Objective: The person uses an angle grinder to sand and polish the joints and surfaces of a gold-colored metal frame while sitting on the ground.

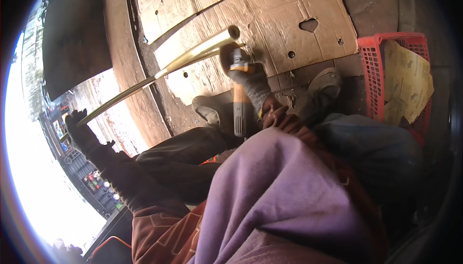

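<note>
A long shiny gold-coloured metal tube [195,53] slants from the left up to the middle, its thick round end lying over cardboard. At its thin far-left end, my left hand [78,128], in a dark glove, is closed around it. My right hand [253,84], in a grey knitted glove, grips an orange and grey angle grinder [239,112] near its head. The grinder's disc [225,57] is next to the tube's thick end; whether they touch, I cannot tell. My right fingers are partly hidden behind the tool.
Flattened cardboard [270,27] with holes covers the floor ahead, beside a wooden beam [124,47]. A red plastic basket [376,78] holding brown paper [407,80] stands at the right. My shoes [324,86] are close to the grinder. Purple cloth [284,182] covers my lap.
</note>
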{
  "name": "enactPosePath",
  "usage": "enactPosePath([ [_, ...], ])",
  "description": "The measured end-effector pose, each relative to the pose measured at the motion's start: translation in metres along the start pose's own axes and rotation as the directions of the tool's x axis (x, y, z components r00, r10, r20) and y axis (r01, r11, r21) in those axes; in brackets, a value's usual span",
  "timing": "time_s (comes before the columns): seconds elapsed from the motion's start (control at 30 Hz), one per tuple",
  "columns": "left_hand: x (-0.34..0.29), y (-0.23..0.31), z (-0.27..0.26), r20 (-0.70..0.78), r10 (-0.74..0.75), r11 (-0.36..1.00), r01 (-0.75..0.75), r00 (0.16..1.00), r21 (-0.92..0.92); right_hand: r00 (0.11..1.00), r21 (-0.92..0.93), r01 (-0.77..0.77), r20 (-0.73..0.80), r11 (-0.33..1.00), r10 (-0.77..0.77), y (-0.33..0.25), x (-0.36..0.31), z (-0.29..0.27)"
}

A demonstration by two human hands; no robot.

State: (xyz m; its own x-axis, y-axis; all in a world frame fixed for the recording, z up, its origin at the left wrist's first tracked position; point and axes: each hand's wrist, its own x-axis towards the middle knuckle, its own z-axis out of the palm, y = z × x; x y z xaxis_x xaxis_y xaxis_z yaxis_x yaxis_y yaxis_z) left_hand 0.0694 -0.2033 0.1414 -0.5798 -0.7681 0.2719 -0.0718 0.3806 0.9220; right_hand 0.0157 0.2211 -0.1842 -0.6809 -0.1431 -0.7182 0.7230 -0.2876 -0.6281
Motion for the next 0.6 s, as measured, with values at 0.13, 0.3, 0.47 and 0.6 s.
enactPosePath([
  [0.13,0.017,-0.012,-0.017,0.108,0.001,1.0,0.002,0.994,-0.025,0.984,0.256,-0.026,0.175,0.966,-0.02,0.022,0.004,-0.007],
  [0.3,0.017,-0.02,-0.03,0.156,0.016,0.991,0.005,0.988,-0.133,0.979,0.081,0.117,0.16,0.99,-0.128,0.003,-0.043,0.023],
  [0.47,0.009,-0.014,-0.012,0.16,0.005,0.988,0.019,0.987,-0.153,0.994,0.344,0.006,0.099,0.939,-0.043,0.079,0.038,-0.022],
  [0.6,0.002,-0.008,-0.015,0.224,0.033,0.975,0.019,0.974,-0.222,0.999,0.025,-0.027,0.026,0.999,0.026,0.046,0.023,-0.029],
])
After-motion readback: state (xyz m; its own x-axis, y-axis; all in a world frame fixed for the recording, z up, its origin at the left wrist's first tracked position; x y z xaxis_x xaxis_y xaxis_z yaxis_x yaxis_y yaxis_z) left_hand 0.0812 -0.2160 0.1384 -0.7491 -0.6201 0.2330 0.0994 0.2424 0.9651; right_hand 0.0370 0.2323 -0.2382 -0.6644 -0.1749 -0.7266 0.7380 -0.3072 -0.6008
